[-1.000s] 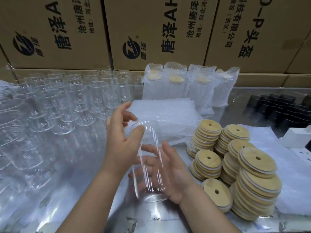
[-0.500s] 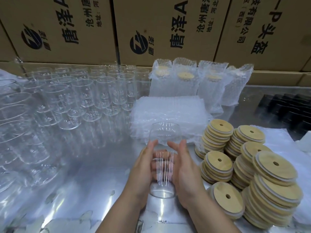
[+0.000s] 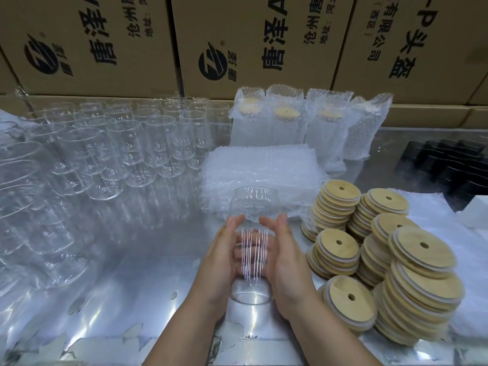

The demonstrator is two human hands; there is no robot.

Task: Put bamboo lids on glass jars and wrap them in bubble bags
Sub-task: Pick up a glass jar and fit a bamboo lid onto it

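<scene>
An empty clear glass jar [image 3: 253,207] stands upright on the shiny table, near the front centre. My left hand [image 3: 221,262] wraps its left side and my right hand [image 3: 286,262] wraps its right side; fingers of both curl round the far side, seen through the glass. The jar's mouth is uncovered. Stacks of round bamboo lids [image 3: 383,260], each with a small hole, stand just to the right. A pile of flat bubble bags [image 3: 261,170] lies behind the jar.
Many empty glass jars [image 3: 105,154] crowd the table's left half. Several jars wrapped in bubble bags [image 3: 303,128] stand at the back, against cardboard boxes [image 3: 237,43]. Black lids [image 3: 449,165] sit at far right, beside a white box [image 3: 475,212].
One second ago the jar was tilted, with my left hand near its rim. It now stands upright and both hands clasp its sides. The view has shifted slightly.
</scene>
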